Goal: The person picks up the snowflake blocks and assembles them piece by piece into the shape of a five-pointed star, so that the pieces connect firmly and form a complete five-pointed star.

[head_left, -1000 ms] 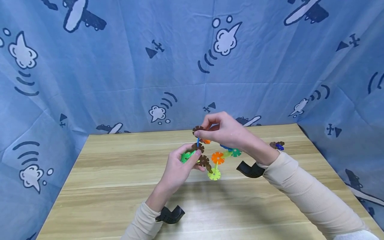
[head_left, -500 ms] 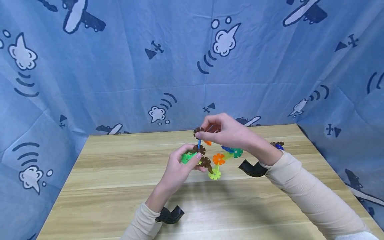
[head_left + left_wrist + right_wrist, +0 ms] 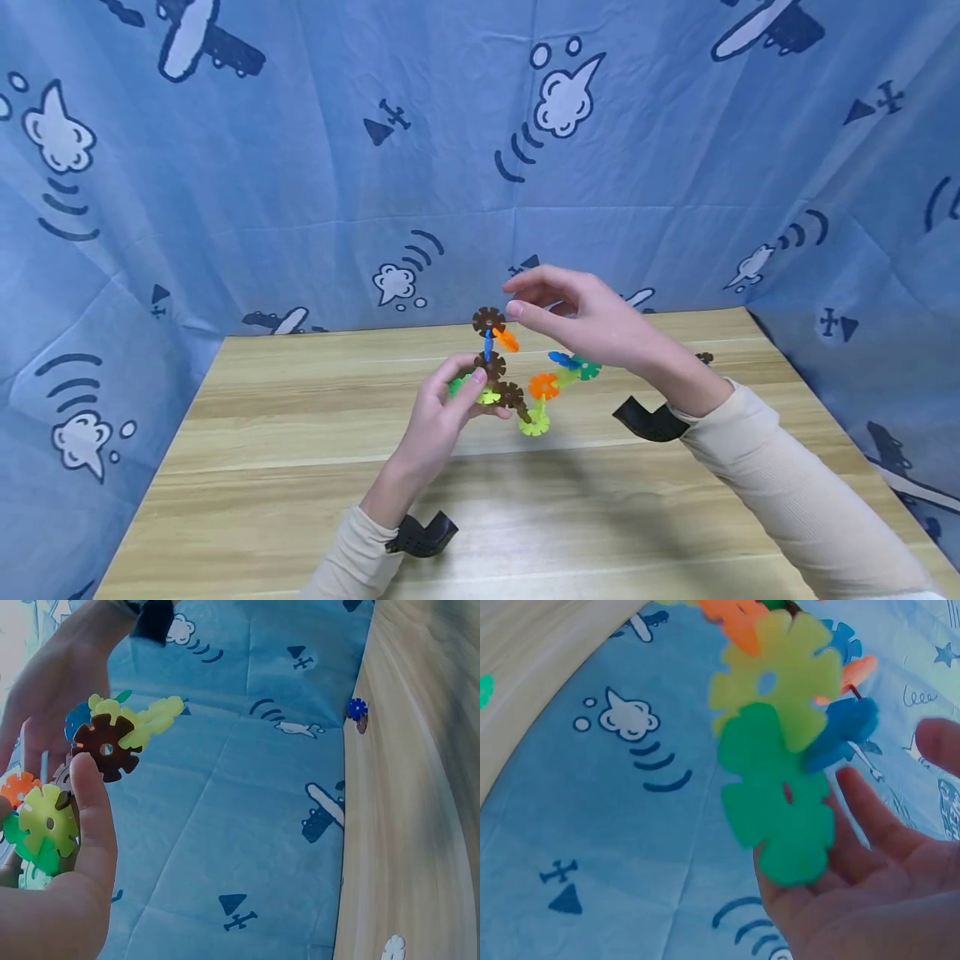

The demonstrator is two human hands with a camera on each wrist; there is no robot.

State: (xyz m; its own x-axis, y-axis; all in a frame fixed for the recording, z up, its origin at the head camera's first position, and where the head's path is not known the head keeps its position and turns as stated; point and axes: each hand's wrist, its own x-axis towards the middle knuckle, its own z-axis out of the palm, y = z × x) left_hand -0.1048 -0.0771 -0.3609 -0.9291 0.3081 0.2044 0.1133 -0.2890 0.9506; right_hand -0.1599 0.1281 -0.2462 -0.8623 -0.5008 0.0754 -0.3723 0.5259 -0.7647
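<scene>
In the head view my left hand [image 3: 438, 412] pinches a branching chain of slotted flower-shaped plastic discs, held up over the table. A brown disc [image 3: 489, 322] tops it, with a blue disc [image 3: 488, 345] and an orange disc set just below. Toward the right the chain runs through a yellow-green disc [image 3: 535, 421] and another orange disc [image 3: 544, 386] to a green disc [image 3: 587, 368]. The left wrist view shows the thumb against a dark brown disc [image 3: 109, 748]. My right hand [image 3: 600, 321] is apart from the top brown disc, fingers loosely bent, holding nothing.
Blue cloth [image 3: 450, 167] printed with planes and clouds hangs behind and at both sides of the wooden table [image 3: 300, 433]. Near its right side lies a brown disc [image 3: 705, 357], partly behind my right forearm; a blue disc [image 3: 358, 709] shows with it in the left wrist view.
My right hand has let go of the top brown disc and moved up and right. My left hand still holds the chain, nearly in the same place.
</scene>
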